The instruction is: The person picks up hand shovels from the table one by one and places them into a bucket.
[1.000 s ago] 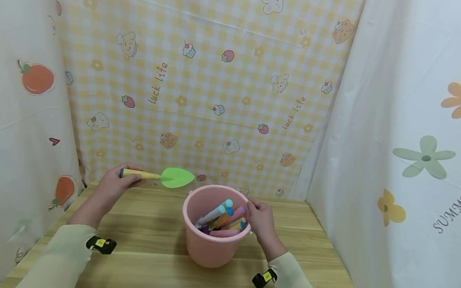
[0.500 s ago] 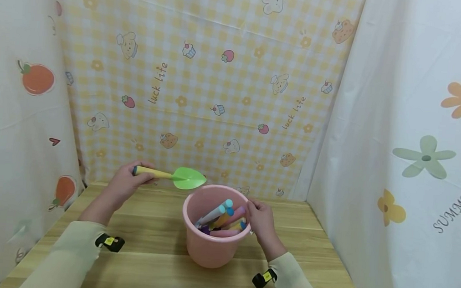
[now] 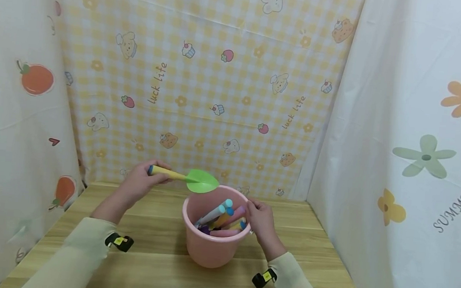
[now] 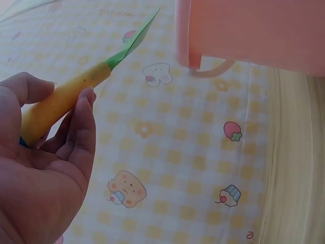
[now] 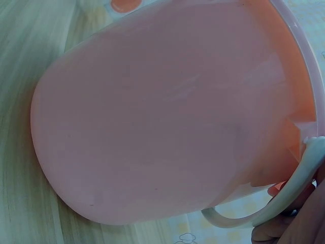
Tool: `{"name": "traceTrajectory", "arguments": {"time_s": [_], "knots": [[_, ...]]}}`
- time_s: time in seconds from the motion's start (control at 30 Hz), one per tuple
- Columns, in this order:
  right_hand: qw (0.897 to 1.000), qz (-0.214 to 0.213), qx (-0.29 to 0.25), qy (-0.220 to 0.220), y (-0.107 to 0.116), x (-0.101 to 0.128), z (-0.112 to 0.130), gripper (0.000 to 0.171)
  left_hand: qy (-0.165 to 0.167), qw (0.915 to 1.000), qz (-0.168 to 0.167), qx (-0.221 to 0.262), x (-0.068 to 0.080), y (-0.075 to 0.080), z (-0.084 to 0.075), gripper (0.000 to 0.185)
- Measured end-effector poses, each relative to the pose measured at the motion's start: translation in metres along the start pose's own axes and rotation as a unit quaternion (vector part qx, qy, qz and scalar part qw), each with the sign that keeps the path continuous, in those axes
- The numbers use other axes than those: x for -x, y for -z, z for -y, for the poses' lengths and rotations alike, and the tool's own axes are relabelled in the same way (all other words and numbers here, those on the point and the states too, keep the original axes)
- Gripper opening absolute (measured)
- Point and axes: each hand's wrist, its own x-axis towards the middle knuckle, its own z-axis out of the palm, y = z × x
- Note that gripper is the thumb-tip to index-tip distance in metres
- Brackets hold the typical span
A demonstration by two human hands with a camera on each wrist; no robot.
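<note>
Light wooden table, pink bucket standing on it

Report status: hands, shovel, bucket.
Left hand grips toy shovel, blade over bucket rim. Right hand holds pink bucket at rim. Nothing in the way.

Improvised recording booth: a wooden desk enclosed on three sides by printed cloth backdrops with cartoon, fruit and flower motifs.
</note>
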Motion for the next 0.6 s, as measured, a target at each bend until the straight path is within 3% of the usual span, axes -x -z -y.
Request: {"name": "traceTrajectory", "arguments": {"time_s": [0.37,0.6], "knots": [[1.000,-0.001,-0.005,0.007,0.000,-0.002,-0.002,0.036,-0.017,0.9944,0.026,-0.101,-0.013,-0.020,-0.012,0.026],[1.000,0.006,-0.009,-0.001,0.001,-0.002,-0.001,0.036,-0.033,0.9893,0.050,-0.133,-0.017,-0.032,-0.013,0.019]]}}
